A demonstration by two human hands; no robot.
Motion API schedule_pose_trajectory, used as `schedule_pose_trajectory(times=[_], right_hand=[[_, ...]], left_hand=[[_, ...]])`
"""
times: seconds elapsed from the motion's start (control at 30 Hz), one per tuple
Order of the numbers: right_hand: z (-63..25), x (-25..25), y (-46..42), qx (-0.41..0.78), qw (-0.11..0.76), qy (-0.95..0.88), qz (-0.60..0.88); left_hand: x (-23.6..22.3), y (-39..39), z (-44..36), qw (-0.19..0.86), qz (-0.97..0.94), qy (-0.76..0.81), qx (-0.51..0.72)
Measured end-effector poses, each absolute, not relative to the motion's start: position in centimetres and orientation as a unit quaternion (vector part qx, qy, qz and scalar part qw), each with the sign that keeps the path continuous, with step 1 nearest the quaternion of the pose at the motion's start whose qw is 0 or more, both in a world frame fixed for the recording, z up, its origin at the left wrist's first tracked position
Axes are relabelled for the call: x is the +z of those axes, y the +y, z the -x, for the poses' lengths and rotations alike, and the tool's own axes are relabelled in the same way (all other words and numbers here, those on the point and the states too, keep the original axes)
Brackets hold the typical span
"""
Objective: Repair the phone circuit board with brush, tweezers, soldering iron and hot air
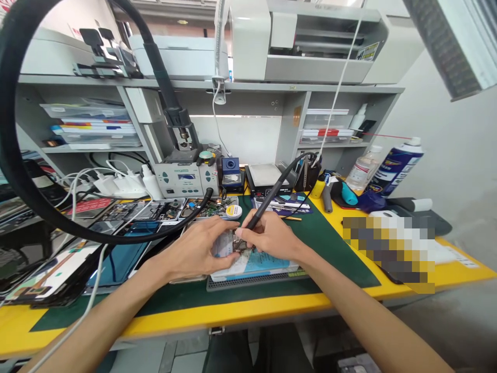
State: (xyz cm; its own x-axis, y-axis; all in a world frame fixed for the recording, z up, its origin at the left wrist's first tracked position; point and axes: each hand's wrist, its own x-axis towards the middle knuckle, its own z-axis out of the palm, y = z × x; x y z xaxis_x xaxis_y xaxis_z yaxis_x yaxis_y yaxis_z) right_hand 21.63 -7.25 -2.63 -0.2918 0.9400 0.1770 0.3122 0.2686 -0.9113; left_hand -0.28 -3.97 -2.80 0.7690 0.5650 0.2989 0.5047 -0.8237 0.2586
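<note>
Near the middle of the bench lies a small circuit board [239,245], partly hidden by fingers. My left hand [202,243] curves around its left side, with the thumb and fingers gripping its edges. Pinched like a pen in my right hand [272,235] is a black soldering iron [267,204], its tip end down at the board and hidden by my fingers. Beneath both hands a blue and white printed pad [267,263] rests on a grey perforated mat [236,283].
A hot-air station [187,178] stands behind, its thick black hose [11,155] looping across the left. Phone parts and screens [124,254] crowd the left side. A spray can [394,168] and a clear bottle [364,168] stand back right. A white cable [97,280] crosses at left.
</note>
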Motion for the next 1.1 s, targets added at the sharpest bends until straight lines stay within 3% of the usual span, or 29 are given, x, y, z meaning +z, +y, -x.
schedule_pose_trajectory(times=[1.1], right_hand=[[-22.36, -2.41, -6.83, 0.407, 0.399, -0.670, 0.476]], left_hand=[[-3.03, -3.73, 0.47, 0.077, -0.939, 0.280, 0.186]])
